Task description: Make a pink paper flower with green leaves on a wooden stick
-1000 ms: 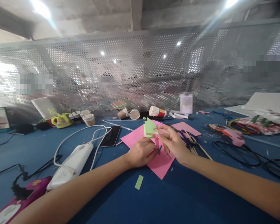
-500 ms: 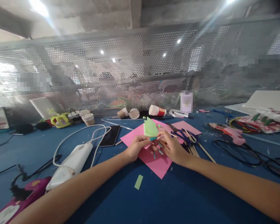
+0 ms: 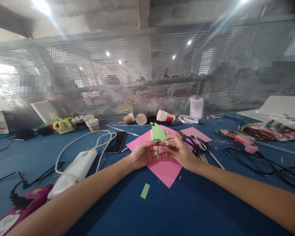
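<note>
My left hand (image 3: 145, 154) is palm up, its fingers loosely cupped and its thumb apart from them. Facing it, my right hand (image 3: 183, 151) pinches a small pale piece at its fingertips, too small to name. Both hands are close together over sheets of pink paper (image 3: 168, 173). Just behind the fingers stands a folded light green paper (image 3: 158, 132). A short green paper strip (image 3: 145, 191) lies on the table nearer to me. To the right of my right hand are dark-blue-handled scissors (image 3: 202, 150) and several thin wooden sticks (image 3: 216, 159).
Left on the blue table (image 3: 186, 209) are a phone (image 3: 116, 143), a white box-shaped device (image 3: 81, 164) with a white cable, and a purple device (image 3: 31, 205). Stacked paper cups (image 3: 165, 116) lie at the back. A pink glue gun (image 3: 248, 142) with black cable is right.
My left hand has rolled palm up and its fingers have loosened from their pinch. My right hand's fingers have shifted slightly, still close to the left ones.
</note>
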Tool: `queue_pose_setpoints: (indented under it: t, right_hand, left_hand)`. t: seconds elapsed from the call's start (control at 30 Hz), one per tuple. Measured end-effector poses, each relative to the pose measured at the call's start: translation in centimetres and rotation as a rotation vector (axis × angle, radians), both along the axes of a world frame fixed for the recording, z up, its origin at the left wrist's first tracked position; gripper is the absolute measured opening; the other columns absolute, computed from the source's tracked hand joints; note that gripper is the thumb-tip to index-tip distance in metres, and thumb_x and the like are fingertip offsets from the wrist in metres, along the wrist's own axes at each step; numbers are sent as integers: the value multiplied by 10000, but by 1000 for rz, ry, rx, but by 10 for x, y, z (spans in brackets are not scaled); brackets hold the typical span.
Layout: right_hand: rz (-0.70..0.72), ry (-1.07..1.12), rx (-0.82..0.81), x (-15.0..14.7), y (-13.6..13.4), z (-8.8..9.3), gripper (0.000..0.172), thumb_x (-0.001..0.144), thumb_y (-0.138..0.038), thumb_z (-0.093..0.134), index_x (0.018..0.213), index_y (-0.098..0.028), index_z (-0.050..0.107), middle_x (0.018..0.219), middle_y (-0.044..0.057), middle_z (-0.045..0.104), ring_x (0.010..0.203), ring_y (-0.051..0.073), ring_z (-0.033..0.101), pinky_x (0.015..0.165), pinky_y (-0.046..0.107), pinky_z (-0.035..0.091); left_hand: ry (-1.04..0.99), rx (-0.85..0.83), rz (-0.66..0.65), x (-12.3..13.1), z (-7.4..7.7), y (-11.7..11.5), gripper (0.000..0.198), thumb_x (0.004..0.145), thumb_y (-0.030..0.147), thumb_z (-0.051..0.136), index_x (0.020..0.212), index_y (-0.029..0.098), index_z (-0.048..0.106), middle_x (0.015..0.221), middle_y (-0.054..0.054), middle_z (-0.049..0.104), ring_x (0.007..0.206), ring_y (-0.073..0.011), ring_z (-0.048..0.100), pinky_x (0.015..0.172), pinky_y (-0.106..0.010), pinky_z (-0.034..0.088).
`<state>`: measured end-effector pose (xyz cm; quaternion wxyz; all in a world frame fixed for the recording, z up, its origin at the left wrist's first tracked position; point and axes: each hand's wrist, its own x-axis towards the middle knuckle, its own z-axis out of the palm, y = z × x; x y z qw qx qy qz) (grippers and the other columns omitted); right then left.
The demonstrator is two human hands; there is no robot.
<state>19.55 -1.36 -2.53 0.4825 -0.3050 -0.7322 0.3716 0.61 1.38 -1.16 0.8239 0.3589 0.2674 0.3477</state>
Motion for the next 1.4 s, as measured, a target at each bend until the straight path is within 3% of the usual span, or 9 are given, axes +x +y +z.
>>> queue_pose_setpoints:
  t: [0.17, 0.37, 0.43, 0.5, 0.6, 0.77, 0.9, 1.17, 1.4]
  right_hand:
    - [-64, 102, -57, 0, 7, -1, 319, 825, -423, 621, 959, -232, 403, 626, -52, 581, 589, 147, 603, 552, 272, 436]
    - [-72, 180, -194, 3, 14, -2, 398, 738, -425, 682, 943, -221, 408, 556, -53, 606, 389, 114, 512, 390, 237, 406]
    - [-60, 186, -216, 3, 14, -2, 401, 724, -397, 692, 955, -216, 418, 552, -52, 615, 378, 108, 506, 380, 232, 416]
    - [-58, 176, -218, 3, 13, -1, 384, 718, -353, 700, 955, -212, 432, 543, -55, 610, 394, 106, 521, 383, 220, 419]
    - [-41, 164, -211, 2, 12, 0, 361, 707, -298, 703, 945, -208, 448, 527, -66, 586, 403, 100, 522, 401, 220, 436]
    - [26, 181, -245, 2, 12, -1, 448, 657, -295, 740, 975, -217, 434, 599, -57, 599, 479, 132, 597, 456, 257, 493]
    - [51, 133, -218, 2, 10, -3, 412, 706, -324, 719, 984, -214, 436, 610, -48, 616, 494, 137, 619, 486, 267, 503]
    - [72, 34, -141, 2, 2, -2, 292, 810, -305, 631, 1007, -214, 435, 672, 2, 690, 499, 150, 631, 470, 277, 503]
    - [60, 123, -100, -5, -11, 5, 415, 804, -337, 661, 1114, -224, 410, 771, 17, 704, 508, 133, 632, 496, 272, 529]
  left_hand:
    - [29, 46, 32, 4, 0, -1, 255, 841, 324, 540, 937, 119, 657, 590, -9, 602, 506, -88, 533, 651, -263, 477]
    - [141, 298, 598, 11, -8, 3, 207, 849, 358, 519, 850, 156, 566, 723, 13, 547, 506, -65, 502, 562, -233, 471]
    - [220, 485, 675, 12, -10, 3, 240, 821, 381, 572, 933, 169, 567, 833, -9, 572, 644, -96, 566, 614, -243, 493]
    - [285, 628, 619, 12, -11, 2, 365, 763, 393, 653, 1046, 178, 567, 1004, -54, 592, 811, -138, 595, 688, -262, 505]
    - [348, 672, 517, 12, -12, 4, 489, 661, 357, 761, 1080, 176, 585, 1104, -91, 599, 883, -165, 601, 725, -272, 498]
    - [288, 558, 412, 9, -13, 7, 370, 625, 382, 782, 867, 140, 642, 778, -32, 669, 704, -120, 625, 690, -246, 481]
    - [250, 542, 452, 7, -12, 6, 341, 564, 337, 822, 757, 143, 618, 650, 6, 654, 581, -88, 596, 581, -207, 454]
    - [229, 521, 474, 7, -11, 4, 343, 556, 308, 813, 639, 157, 517, 553, 26, 630, 503, -78, 570, 538, -202, 436]
    - [363, 556, 366, 9, -11, 4, 300, 586, 305, 778, 639, 155, 524, 545, 21, 609, 496, -97, 562, 529, -229, 423]
